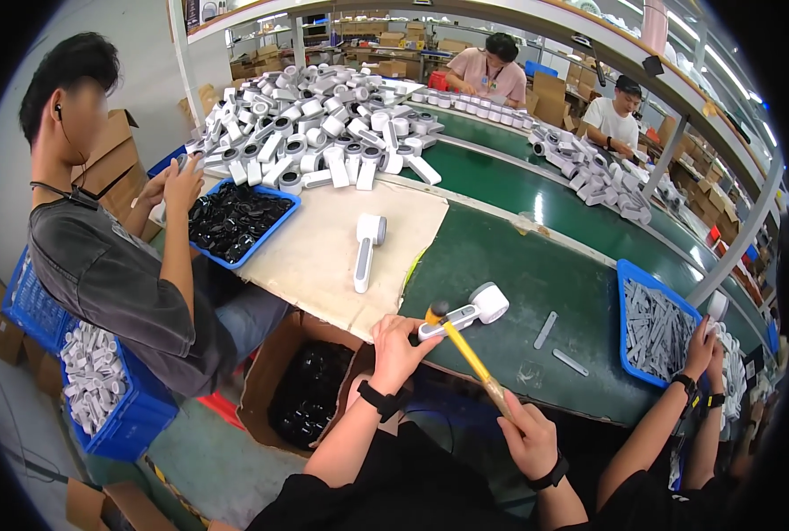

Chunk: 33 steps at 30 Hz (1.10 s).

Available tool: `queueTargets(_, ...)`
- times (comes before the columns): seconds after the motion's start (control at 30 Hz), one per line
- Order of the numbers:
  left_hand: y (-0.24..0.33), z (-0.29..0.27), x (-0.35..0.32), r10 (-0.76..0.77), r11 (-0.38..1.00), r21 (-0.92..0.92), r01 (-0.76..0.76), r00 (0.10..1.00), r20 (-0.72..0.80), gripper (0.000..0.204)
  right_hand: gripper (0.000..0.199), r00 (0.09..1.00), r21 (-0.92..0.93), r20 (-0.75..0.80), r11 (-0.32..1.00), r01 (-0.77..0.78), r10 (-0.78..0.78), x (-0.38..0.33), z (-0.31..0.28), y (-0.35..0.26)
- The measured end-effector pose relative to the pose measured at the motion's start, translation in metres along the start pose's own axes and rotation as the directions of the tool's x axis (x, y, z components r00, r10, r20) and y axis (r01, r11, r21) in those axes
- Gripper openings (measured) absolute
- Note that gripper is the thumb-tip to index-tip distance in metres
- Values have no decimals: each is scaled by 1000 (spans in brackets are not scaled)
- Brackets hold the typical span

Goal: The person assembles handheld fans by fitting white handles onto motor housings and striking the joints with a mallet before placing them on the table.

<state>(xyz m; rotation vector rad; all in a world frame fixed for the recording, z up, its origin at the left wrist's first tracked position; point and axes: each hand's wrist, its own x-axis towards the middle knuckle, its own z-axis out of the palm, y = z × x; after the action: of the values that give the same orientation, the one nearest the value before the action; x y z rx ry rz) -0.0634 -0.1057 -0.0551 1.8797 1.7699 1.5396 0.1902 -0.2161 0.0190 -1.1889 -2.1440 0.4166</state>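
My left hand point(396, 356) grips the handle end of a white handheld device point(489, 303) with a round head and a grey strip along its handle. The device lies at the front edge of the green table, round head pointing away to the right. My right hand point(531, 442) is closed round the wooden end of a hammer point(471, 356) with a yellow shaft. Its small black-and-orange head is over the device's handle, close to my left fingers; I cannot tell whether it touches. Two loose grey strips point(546, 329) lie on the table to the right.
A similar device point(364, 252) lies on beige board, before a large pile point(310, 124) of them. Blue trays hold black parts point(235, 221) and grey strips point(656, 327). A cardboard box point(262, 376) stands below. Co-workers sit left and across; another's hands point(703, 350) work at right.
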Motion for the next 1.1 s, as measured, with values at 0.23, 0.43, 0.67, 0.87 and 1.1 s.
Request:
queueTargets(0.23,-3,3,-1,4,999,37,-4,1000,-2,30,47,998,6,-55,1000,6,-6,1,-2,-3)
queueTargets(0.43,-3,1,-2,23,999,40,-22,999,-29,29,48,999,-2,-44,1000,-6,5,-1,-2,5)
queueTargets(0.67,0,1,-1,9,999,31,-9,1000,10,28,47,996,-13,-40,997,-79,78,-5,-4,13)
queueTargets(0.87,2,0,-2,1,1000,16,-2,1000,15,29,50,981,-70,-154,990,-126,114,-8,-6,26)
queueTargets(1.1,3,-1,-1,6,1000,28,-6,1000,15,28,50,967,-23,-225,992,-124,115,-7,-4,29)
